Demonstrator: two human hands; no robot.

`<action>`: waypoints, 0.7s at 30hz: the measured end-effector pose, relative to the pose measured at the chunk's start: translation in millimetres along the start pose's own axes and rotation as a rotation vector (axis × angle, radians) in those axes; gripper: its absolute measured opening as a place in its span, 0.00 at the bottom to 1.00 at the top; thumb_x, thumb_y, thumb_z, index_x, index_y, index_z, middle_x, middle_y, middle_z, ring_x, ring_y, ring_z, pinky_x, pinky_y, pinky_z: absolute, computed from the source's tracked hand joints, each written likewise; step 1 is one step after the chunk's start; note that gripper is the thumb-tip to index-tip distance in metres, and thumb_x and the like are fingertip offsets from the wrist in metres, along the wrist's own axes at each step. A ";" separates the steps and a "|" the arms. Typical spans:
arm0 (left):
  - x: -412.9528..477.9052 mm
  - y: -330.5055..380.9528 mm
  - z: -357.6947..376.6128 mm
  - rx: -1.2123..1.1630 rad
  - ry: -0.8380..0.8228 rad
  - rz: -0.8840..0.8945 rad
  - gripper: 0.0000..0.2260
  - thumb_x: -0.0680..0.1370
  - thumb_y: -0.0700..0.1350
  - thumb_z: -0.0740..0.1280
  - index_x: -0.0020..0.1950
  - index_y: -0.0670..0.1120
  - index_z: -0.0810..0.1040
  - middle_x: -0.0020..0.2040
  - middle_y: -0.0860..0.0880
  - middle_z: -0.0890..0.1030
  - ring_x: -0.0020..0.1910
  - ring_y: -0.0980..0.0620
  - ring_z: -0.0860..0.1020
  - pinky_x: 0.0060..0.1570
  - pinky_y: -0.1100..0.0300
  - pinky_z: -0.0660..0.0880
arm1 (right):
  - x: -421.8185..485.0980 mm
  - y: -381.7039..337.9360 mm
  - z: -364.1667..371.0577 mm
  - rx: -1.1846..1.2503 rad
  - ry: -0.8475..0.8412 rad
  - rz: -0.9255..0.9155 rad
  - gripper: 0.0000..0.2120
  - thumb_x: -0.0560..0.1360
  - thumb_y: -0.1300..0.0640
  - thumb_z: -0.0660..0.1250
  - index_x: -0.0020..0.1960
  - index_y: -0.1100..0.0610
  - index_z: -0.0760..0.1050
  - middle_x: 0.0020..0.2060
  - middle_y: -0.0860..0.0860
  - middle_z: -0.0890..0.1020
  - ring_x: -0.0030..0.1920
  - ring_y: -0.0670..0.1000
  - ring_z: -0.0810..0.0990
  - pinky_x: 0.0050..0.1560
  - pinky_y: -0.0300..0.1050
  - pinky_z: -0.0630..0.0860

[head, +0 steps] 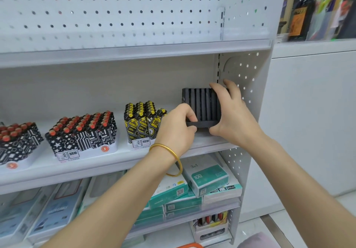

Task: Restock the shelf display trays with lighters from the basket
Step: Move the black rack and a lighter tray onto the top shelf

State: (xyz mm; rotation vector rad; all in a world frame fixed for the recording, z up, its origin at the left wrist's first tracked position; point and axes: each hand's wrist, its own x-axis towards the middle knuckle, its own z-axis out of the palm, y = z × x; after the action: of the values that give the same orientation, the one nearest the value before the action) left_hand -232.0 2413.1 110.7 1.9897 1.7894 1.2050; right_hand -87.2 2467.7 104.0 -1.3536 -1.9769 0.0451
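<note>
left hand [176, 130] and right hand [231, 116] hold black tray [202, 103] beside nbm label [145, 142]

I stand in a shop: white pegboard shelves [134, 54] carry lighter display trays [84, 132] and boxed goods [208, 176].

Black ribbed display tray [203, 105], black-and-white geometric lighters [82, 134] with red caps at left, black-and-yellow lighters [141, 120] mid-frame, gold bangle [169, 148], teal-and-white boxes [209, 176] lower centre, white shelf [77, 170]
</note>
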 end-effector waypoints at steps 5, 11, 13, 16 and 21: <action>-23.1 11.3 -11.4 -0.034 0.027 0.040 0.09 0.73 0.38 0.69 0.42 0.50 0.73 0.47 0.46 0.79 0.43 0.49 0.76 0.38 0.63 0.67 | -20.9 -8.9 -15.5 -0.020 0.068 -0.039 0.48 0.60 0.64 0.72 0.71 0.42 0.51 0.73 0.46 0.48 0.63 0.63 0.67 0.55 0.53 0.73; -62.3 27.8 -36.9 -0.062 0.064 0.084 0.09 0.73 0.37 0.69 0.41 0.51 0.74 0.40 0.52 0.77 0.40 0.54 0.76 0.38 0.70 0.69 | -53.5 -32.8 -40.3 -0.004 0.133 -0.100 0.47 0.62 0.63 0.72 0.71 0.42 0.50 0.73 0.46 0.48 0.66 0.60 0.65 0.58 0.54 0.73; -75.1 33.8 -48.2 -0.060 0.080 0.105 0.08 0.73 0.38 0.69 0.42 0.51 0.75 0.41 0.53 0.77 0.40 0.56 0.75 0.40 0.71 0.69 | -63.3 -44.1 -50.8 -0.011 0.149 -0.113 0.48 0.62 0.64 0.73 0.71 0.42 0.49 0.73 0.45 0.47 0.66 0.59 0.65 0.58 0.53 0.73; -93.0 42.9 -65.3 -0.071 0.105 0.125 0.08 0.73 0.39 0.70 0.42 0.51 0.75 0.40 0.53 0.77 0.40 0.58 0.74 0.39 0.71 0.69 | -76.4 -62.7 -67.4 -0.014 0.165 -0.131 0.48 0.62 0.65 0.73 0.72 0.43 0.50 0.73 0.45 0.48 0.66 0.59 0.65 0.58 0.53 0.73; -112.5 61.8 -95.8 -0.076 0.129 0.130 0.08 0.72 0.40 0.70 0.40 0.53 0.75 0.40 0.47 0.81 0.39 0.52 0.79 0.37 0.64 0.71 | -89.1 -91.3 -96.6 -0.004 0.198 -0.175 0.47 0.61 0.64 0.73 0.71 0.43 0.52 0.73 0.45 0.49 0.64 0.60 0.66 0.54 0.53 0.74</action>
State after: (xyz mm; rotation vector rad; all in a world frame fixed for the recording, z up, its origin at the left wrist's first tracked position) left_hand -243.6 2262.4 163.9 2.0550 1.6652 1.4496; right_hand -87.9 2319.4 164.2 -1.1367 -1.9187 -0.1688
